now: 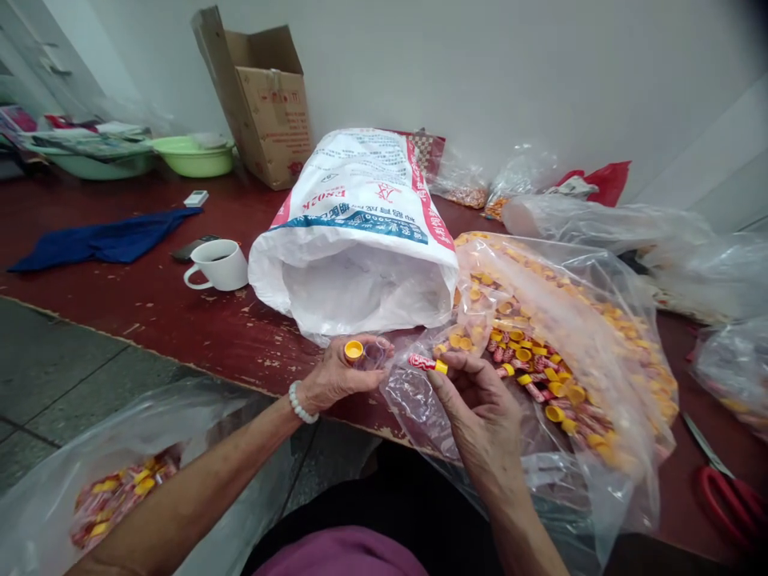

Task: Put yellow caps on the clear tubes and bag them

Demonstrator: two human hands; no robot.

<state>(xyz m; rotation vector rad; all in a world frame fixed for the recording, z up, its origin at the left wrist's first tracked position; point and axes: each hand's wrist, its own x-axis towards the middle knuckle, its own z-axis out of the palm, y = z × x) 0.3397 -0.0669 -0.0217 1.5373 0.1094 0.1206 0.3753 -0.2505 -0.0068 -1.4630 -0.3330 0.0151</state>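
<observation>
A yellow cap (354, 350) and a clear plastic piece (374, 355) are held in the left hand (342, 374). A small red-and-white tube (422, 362) with a yellow end is pinched between thumb and fingers of the right hand (483, 408), near the mouth of a white sack (366, 188). Similar tubes (537, 376) are heaped in a clear bag (576, 304) on the worktop (150, 308).

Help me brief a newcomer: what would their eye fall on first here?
Probably the big white sack, lying mid-table with its mouth toward the viewer. Just to its right, a clear bag holds a heap of yellow-capped tubes. In front of the sack, the left hand holds a yellow cap, the right hand a red-and-white tube.
</observation>
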